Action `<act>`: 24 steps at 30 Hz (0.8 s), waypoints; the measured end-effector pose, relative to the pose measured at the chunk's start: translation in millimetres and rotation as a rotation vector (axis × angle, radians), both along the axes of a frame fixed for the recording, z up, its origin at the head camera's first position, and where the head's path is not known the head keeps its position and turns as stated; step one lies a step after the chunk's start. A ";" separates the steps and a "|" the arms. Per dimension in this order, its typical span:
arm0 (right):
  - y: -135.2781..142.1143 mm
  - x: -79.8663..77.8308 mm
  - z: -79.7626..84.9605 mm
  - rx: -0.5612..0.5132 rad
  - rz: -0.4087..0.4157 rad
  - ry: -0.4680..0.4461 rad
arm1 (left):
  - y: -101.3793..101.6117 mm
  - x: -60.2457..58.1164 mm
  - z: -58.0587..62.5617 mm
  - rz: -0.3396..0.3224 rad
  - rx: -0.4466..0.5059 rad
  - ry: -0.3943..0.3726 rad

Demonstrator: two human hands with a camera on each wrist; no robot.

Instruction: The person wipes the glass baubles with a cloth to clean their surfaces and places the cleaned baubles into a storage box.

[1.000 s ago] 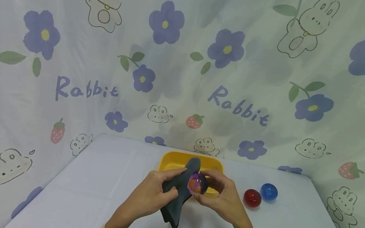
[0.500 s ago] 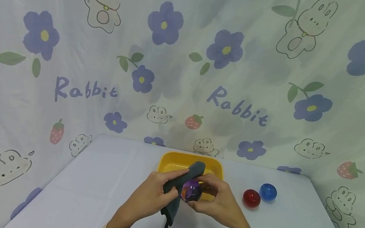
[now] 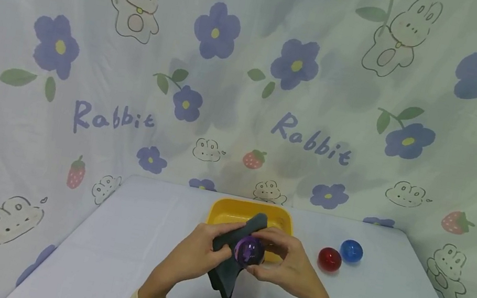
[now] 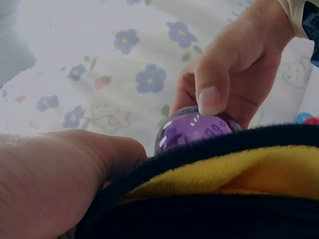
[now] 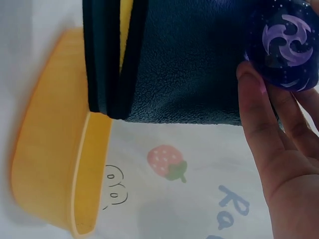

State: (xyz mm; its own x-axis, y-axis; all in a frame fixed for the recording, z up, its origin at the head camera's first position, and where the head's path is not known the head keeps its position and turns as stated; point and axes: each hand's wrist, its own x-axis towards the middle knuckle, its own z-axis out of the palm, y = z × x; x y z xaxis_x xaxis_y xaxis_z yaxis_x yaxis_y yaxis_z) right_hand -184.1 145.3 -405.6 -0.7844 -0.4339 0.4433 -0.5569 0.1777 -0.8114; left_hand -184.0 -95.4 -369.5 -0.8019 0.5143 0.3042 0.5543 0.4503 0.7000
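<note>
My left hand (image 3: pixel 196 252) grips a dark grey cloth (image 3: pixel 226 274) that hangs in folds, its lower corner dangling above the table. A yellow inner side of the cloth (image 4: pixel 239 172) appears in the left wrist view. My right hand (image 3: pixel 292 265) holds a clear purple ball (image 3: pixel 249 251) by its side, fingers above and thumb below. The ball lies against the cloth. In the right wrist view, the purple ball (image 5: pixel 285 47) has a pale three-armed swirl inside it. The cloth hides several left fingers in the head view.
Behind both hands stands a yellow plastic bin (image 3: pixel 220 208), partly covered by them. A red ball (image 3: pixel 329 260) and a blue ball (image 3: pixel 352 251) lie side by side on the white tabletop (image 3: pixel 130 247), right of the bin. A patterned curtain (image 3: pixel 241 80) hangs beyond the table.
The purple ball has shifted slightly down and left and has turned, its darker side now showing. The cloth's top has tilted right. The red and blue balls have stayed put.
</note>
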 end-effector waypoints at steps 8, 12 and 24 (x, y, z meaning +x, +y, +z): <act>3.5 -0.1 0.0 -0.033 0.015 0.028 | 0.2 2.6 1.8 -0.020 0.032 -0.103; 5.9 -2.2 -0.5 -0.033 0.017 0.035 | 0.4 2.8 0.9 -0.023 0.046 -0.154; 10.7 -3.0 1.9 -0.026 0.012 -0.006 | -5.7 -1.9 3.5 -0.045 0.098 -0.303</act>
State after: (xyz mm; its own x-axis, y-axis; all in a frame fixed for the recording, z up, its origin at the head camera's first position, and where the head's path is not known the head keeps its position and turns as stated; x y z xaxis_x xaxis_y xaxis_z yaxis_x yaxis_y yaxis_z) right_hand -187.0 156.0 -403.6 -0.7820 -0.4313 0.4499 -0.5539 0.1498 -0.8190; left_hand -185.9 -101.0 -366.0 -0.8407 0.5311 0.1053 0.3320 0.3521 0.8751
